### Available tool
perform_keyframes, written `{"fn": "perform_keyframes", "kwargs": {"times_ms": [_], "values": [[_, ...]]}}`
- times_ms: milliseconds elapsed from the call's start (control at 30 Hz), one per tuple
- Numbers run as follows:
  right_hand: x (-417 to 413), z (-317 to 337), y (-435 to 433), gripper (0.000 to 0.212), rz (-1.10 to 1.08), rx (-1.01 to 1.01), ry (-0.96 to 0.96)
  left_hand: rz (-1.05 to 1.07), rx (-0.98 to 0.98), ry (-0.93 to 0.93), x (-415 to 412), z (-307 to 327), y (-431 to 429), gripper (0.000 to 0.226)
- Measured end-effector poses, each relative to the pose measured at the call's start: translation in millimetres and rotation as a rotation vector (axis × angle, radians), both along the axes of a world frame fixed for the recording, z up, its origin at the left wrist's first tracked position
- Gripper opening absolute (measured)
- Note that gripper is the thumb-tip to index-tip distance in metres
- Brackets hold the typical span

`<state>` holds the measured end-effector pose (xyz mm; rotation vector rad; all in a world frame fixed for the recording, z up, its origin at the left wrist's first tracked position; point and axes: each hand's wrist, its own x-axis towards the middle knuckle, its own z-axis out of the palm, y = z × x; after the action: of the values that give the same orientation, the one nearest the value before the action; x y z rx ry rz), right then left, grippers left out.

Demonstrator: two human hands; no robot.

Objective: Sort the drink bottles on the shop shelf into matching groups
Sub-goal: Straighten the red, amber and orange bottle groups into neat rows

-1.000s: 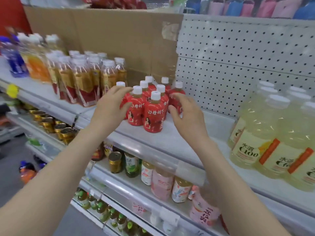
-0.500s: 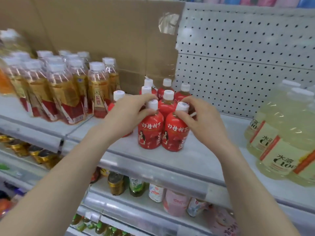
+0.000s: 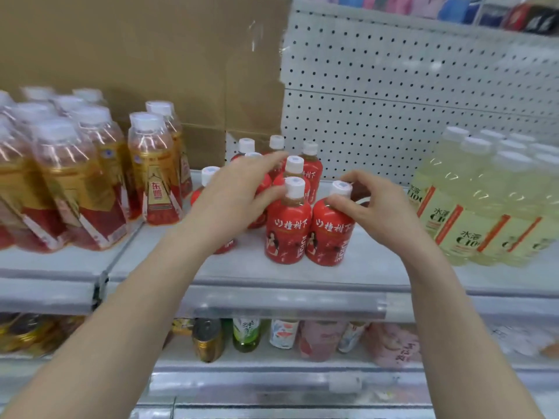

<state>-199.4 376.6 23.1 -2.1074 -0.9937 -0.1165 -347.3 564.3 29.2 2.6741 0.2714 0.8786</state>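
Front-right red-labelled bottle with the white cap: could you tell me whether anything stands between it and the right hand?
Nothing visible does: the right hand grips the red-labelled, white-capped plastic bottle at its neck.

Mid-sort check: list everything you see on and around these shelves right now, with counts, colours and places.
small red bottles: at least seven white caps visible, red labels, middle of upper shelf
amber bottles: many, gold-and-red labels, white caps, upper shelf left
pale yellow bottles: several, white caps, upper shelf right
cardboard sheet: one, brown, behind the amber bottles
pegboard: one, white, back wall right
gold can: one, lower shelf centre
green-label bottle: one, just right of the can
pink and white bottles: several, lower shelf, further right
left hand: one, fingers stretched over the rear red bottles
right hand: one, pinching the cap of the front right red bottle
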Motion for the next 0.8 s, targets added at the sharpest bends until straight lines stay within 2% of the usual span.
{"fn": "perform_keyframes", "kwargs": {"times_ms": [100,167,367,533,600,700,800], "values": [[-2,2,0,0.019,-0.006,-0.02,0.014,0.242,0.083,0.026,-26,9,35,0.052],[-2,3,0,0.021,-0.016,-0.032,-0.001,0.291,-0.031,0.128,-38,8,45,0.051],[1,10,1,0.019,0.012,-0.087,-0.023,0.21,-0.126,0.091,-31,0,30,0.046],[13,30,-4,0.019,0.082,-0.275,0.016,0.149,-0.039,0.109,-18,-7,20,0.045],[21,40,1,0.023,0.114,-0.27,0.058,0.12,-0.158,0.145,-17,-2,26,0.041],[38,51,29,0.025,0.122,-0.183,-0.028,0.125,-0.265,0.065,-3,10,39,0.034],[52,55,68,0.033,0.239,-0.295,-0.047,0.133,-0.281,0.055,24,21,58,0.034]]}}
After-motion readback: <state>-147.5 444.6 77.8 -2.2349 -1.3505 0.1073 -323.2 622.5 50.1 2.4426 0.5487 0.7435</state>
